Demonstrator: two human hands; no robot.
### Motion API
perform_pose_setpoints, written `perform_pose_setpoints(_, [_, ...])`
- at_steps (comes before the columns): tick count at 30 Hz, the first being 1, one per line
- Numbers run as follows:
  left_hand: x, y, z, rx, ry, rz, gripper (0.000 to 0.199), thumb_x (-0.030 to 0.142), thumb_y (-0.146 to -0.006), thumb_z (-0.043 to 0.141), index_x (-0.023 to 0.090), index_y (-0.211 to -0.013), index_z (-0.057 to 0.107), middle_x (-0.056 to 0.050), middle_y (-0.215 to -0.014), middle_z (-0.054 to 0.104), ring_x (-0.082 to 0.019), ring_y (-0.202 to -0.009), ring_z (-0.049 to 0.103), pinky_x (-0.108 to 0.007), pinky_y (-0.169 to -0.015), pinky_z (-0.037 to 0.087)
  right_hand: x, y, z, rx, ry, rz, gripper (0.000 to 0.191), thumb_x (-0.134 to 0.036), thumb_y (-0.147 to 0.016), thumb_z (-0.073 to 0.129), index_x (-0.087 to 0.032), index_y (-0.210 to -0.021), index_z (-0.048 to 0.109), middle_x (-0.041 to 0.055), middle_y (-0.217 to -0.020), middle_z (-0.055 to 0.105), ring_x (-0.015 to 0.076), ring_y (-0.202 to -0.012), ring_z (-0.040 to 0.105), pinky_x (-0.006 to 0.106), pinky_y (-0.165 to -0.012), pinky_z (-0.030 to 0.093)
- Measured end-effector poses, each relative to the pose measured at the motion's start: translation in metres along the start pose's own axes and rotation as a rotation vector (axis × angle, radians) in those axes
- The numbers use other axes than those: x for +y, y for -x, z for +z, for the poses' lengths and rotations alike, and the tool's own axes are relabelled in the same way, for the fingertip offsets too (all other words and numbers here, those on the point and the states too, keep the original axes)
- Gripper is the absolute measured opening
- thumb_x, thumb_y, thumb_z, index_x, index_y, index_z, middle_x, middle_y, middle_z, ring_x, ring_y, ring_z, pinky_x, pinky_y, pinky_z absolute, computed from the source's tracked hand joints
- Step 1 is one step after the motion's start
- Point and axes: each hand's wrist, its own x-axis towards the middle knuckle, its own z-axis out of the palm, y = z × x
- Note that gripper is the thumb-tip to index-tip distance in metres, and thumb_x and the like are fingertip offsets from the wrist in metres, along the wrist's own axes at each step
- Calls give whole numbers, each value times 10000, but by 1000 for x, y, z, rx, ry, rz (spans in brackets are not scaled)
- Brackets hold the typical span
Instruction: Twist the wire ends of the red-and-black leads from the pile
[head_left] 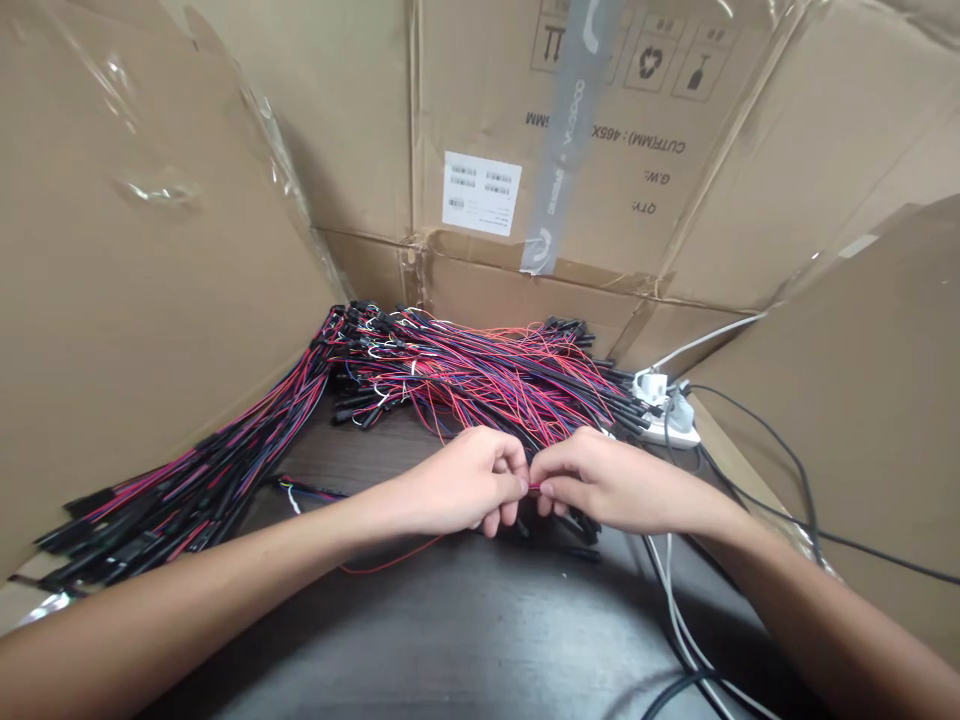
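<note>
My left hand (487, 480) and my right hand (585, 480) meet over the dark table, fingertips almost touching. Both are closed in a pinch on a thin red wire (534, 487), of which only a short piece shows between them. A wire harness (322, 492) with a dark connector end and a white strand emerges left of my left forearm, which covers part of it. Below the forearm a loose red wire (390, 566) curves over the table. Black sleeved ends (577, 552) lie under my right hand. Whether these belong to the pinched wire is hidden.
A large pile of red, blue and black wire harnesses (495, 375) lies behind my hands. Another bundle (172, 500) spreads at left. A white power strip (671, 432) with plugs sits at right, its cables (675, 610) running forward. Cardboard walls (360, 130) enclose the table (450, 640).
</note>
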Motion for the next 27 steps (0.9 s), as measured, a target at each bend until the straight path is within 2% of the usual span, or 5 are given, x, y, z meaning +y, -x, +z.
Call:
perform_pose_setpoints(7, [-7, -4, 0, -83, 192, -2, 41, 154, -771, 520, 140, -733, 515, 3, -580, 624, -96, -444, 581, -176, -391, 422, 2, -4, 5, 25, -61, 117, 234, -24, -724, 428, -126, -645, 624, -24, -540, 563, 63, -468, 456, 172, -473, 341])
perform_pose_setpoints(12, [-6, -2, 0, -159, 275, -44, 62, 77, -738, 510, 138, -740, 498, -10, -598, 639, -110, -472, 616, -204, -446, 479, 11, -6, 7, -45, -232, 146, 161, -70, -722, 454, -125, -654, 590, -51, -510, 452, 57, -451, 373, 168, -424, 287])
perform_pose_setpoints(16, [-6, -2, -3, -191, 296, -84, 111, 49, -706, 507, 140, -769, 498, -19, -624, 654, -134, -491, 635, -261, -499, 519, 17, -8, 7, -59, -332, 133, 142, -87, -707, 463, -124, -672, 596, -48, -511, 476, 61, -450, 399, 171, -431, 313])
perform_pose_setpoints(23, [-2, 1, -3, -238, 80, -44, 174, -9, -715, 440, 151, -757, 495, 1, -609, 640, -113, -500, 605, -272, -560, 515, 20, -9, 7, -149, -397, 121, 139, -110, -690, 486, -114, -697, 625, -32, -528, 519, 71, -459, 439, 185, -454, 350])
perform_pose_setpoints(27, [-1, 2, -4, -233, 69, -63, 245, -65, -665, 404, 153, -747, 479, 23, -592, 607, -110, -518, 605, -265, -564, 512, 21, -9, 6, -141, -414, 121, 134, -109, -684, 488, -113, -685, 623, -33, -535, 525, 64, -466, 443, 179, -462, 356])
